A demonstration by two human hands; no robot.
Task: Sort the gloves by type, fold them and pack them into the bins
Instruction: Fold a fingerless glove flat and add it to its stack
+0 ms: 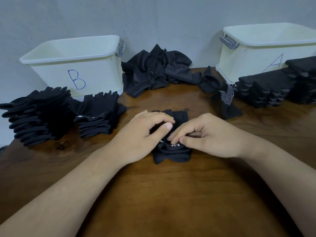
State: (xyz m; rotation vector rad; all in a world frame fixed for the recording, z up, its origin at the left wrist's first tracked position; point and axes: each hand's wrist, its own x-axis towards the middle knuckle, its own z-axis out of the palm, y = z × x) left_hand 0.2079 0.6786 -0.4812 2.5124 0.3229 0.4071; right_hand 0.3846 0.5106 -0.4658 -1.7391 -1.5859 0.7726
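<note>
A black glove point(171, 154) lies mid-worktop point(162, 202) under both hands: the left hand point(143, 134) and right hand point(212, 135) have curled fingers point(177, 134) pinching its cuff fabric. Bin B point(95, 74) stands back left and bin A point(248, 53) back right, their floors hidden. Folded stacks point(99, 115) sit before B, dotted stacks point(266, 88) before A, a loose heap point(153, 72) between the bins. Bare wood lies nearest the person

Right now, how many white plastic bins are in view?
2. The white plastic bin marked B stands at the back left. The white plastic bin marked A stands at the back right, partly cut off by the picture's edge. No other bin shows.
</note>
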